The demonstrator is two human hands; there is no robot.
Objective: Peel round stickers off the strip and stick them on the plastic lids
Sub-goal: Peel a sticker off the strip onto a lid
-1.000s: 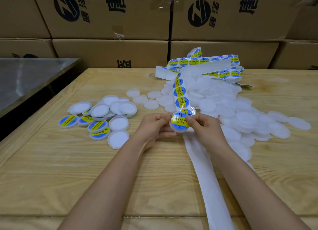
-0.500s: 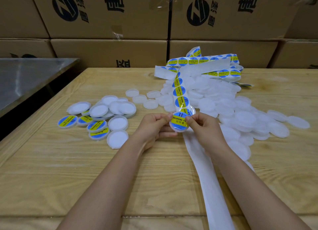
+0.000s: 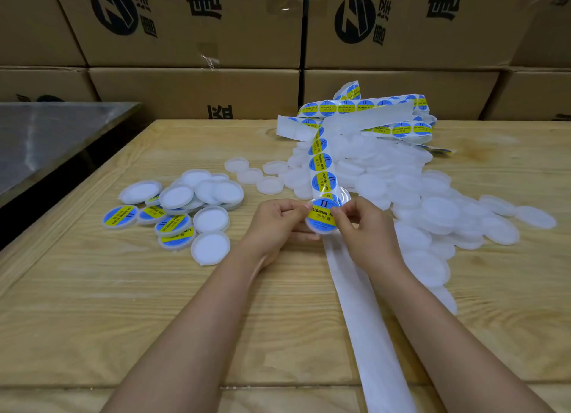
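A white plastic lid (image 3: 321,217) with a blue and yellow round sticker on its face is pinched between both hands at the table's centre. My left hand (image 3: 275,224) grips its left edge. My right hand (image 3: 361,227) grips its right edge, thumb over the sticker. The sticker strip (image 3: 321,165) runs from just behind the lid up to a tangled bundle (image 3: 370,112) at the back. Its bare white backing (image 3: 367,335) trails toward me under my right arm. Unlabelled lids (image 3: 432,208) are heaped on the right.
A group of lids (image 3: 173,214) lies to the left, some stickered, some face down. Stacked cardboard boxes (image 3: 191,81) wall off the back of the wooden table (image 3: 108,320). A metal surface (image 3: 46,134) adjoins the far left.
The lid and both hands have stayed almost in place; the fingers have shifted slightly on the lid's edges.
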